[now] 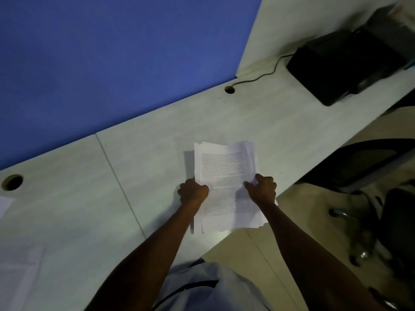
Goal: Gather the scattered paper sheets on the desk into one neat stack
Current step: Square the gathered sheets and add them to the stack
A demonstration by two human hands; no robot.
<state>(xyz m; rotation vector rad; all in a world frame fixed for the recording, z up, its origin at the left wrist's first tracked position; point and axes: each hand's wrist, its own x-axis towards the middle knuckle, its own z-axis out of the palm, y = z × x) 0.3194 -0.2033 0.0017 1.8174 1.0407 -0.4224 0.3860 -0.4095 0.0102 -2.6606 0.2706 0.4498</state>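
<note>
Both arms reach forward, left hand (193, 191) and right hand (262, 187) each closing a grip on the paper stack (224, 176).

Desk (157, 135): pale, faintly wood-grained top, running along a blue partition; one seam crosses it from back edge to front edge. Two round cable holes: one at far left (12, 182), one near the back corner (229, 89)

On it:
- stack of printed paper sheets (224, 167), edges uneven, near the front edge, its near end reaching over that edge
- black boxy device (345, 63) at the far right end
- thin dark cable (265, 75) running from the device's side to the back-corner hole
- loose pale sheets at the left: one (4, 205) cut by the frame edge, others (20, 272) lower, indistinct
</note>
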